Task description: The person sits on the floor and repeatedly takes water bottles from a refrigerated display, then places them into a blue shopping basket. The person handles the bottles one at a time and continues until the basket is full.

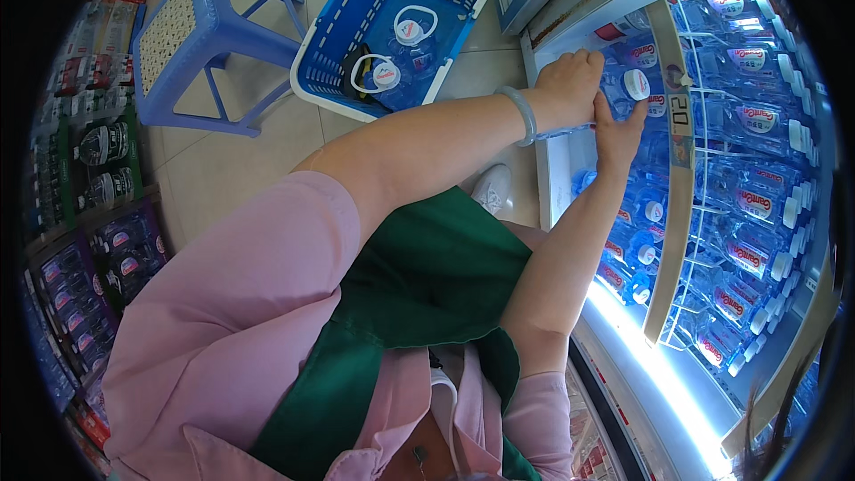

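My left hand, with a pale bangle at its wrist, curls its fingers against a clear blue water bottle at the opening of a lit cooler. My right hand holds the same bottle from the near side, thumb and fingers spread below its white cap. My hands hide part of the bottle's body. Clear blue plastic shows under my left wrist; whether it belongs to this bottle I cannot tell. Behind and below my hands, more capped bottles fill a cooler shelf.
A beige shelf-edge strip divides that shelf from rows of similar bottles. A blue basket with a white rim stands on the tiled floor, holding two large handled bottles. Beside it is a blue plastic stool. Packed drinks line the left side.
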The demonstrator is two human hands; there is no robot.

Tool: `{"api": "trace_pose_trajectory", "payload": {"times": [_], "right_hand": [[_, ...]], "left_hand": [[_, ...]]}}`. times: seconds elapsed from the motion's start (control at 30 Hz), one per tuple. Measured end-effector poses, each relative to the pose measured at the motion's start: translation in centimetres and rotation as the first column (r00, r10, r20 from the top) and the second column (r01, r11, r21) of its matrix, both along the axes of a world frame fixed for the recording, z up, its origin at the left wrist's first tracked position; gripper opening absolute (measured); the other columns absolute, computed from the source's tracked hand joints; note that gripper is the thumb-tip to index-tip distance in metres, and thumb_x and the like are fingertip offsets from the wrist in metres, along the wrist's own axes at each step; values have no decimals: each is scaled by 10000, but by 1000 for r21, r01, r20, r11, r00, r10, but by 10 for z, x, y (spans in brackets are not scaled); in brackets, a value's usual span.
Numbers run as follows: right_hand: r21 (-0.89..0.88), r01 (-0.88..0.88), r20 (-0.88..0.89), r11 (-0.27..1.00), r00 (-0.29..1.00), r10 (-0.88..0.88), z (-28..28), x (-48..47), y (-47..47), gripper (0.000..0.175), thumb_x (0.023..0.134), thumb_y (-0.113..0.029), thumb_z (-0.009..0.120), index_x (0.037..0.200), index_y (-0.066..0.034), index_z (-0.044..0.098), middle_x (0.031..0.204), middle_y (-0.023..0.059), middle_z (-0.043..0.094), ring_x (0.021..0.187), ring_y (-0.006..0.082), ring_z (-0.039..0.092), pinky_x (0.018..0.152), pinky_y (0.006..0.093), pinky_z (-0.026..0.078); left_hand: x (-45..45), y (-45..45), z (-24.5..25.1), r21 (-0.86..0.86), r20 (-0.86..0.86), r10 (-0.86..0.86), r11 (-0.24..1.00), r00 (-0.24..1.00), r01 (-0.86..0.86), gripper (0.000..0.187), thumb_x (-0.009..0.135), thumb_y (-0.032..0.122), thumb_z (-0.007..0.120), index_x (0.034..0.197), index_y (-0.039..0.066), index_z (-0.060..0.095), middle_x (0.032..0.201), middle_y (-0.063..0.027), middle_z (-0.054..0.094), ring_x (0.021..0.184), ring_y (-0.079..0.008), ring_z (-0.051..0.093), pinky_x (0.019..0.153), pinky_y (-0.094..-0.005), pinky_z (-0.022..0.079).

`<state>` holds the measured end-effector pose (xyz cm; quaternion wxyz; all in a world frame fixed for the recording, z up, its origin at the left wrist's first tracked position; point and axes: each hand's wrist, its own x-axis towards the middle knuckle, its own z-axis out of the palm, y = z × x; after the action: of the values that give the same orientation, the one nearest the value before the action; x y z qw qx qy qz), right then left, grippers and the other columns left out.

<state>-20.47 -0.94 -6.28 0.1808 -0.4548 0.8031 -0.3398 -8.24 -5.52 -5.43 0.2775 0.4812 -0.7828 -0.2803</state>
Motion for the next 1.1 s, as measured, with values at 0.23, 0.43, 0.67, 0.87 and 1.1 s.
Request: {"api": "trace_pose_trajectory", "payload": {"times": [0.23, 0.43, 0.67, 0.87, 1.1], "right_hand": [[-36, -65, -42, 997, 997, 63, -9, -7, -1, 954, 710, -477, 767, 1451, -45, 349, 1433, 231, 416, 1331, 361, 396, 1086, 418, 335], [-25, -61, -18, 998, 998, 60, -16, -10, -1, 943, 716, -493, 758, 1443, -41, 364, 1415, 233, 439, 1321, 367, 409, 1077, 419, 345], [-16, -75, -75, 997, 994, 73, -14, -20, -6, 925, 725, -482, 755, 1439, -39, 370, 1414, 227, 445, 1305, 363, 430, 1066, 410, 359], [-10, -195, -74, 981, 978, 194, -40, -29, -9, 892, 796, -391, 758, 1464, -7, 309, 1446, 218, 417, 1308, 301, 439, 1065, 368, 362], [82, -165, -7, 983, 986, 166, -24, -16, -9, 753, 842, -324, 722, 1418, 17, 378, 1363, 205, 510, 1152, 307, 565, 960, 378, 445]], "left_hand": [[1, 1, -3, -12, 8, 9, 1000, 1000, -9, 556, 657, 196, 782, 1081, -30, 501, 1052, -204, 587, 977, -353, 595, 815, -420, 529], [6, 7, 5, 29, -6, 11, 1000, 1000, -11, 468, 677, 146, 740, 1035, -23, 492, 1030, -198, 580, 970, -354, 597, 798, -436, 527], [-5, 4, 5, 68, -2, 3, 998, 1000, -2, 542, 641, 143, 768, 1070, -37, 490, 1063, -210, 567, 987, -364, 581, 799, -437, 527], [-10, 2, -31, 129, -113, 103, 988, 988, -88, 612, 625, 52, 723, 1166, -65, 461, 1160, -268, 550, 1081, -405, 556, 891, -470, 487], [-15, 15, -41, 85, -27, 193, 978, 981, -190, 899, 508, 126, 814, 1269, -108, 397, 1169, -226, 533, 1032, -355, 574, 872, -406, 497]]}}
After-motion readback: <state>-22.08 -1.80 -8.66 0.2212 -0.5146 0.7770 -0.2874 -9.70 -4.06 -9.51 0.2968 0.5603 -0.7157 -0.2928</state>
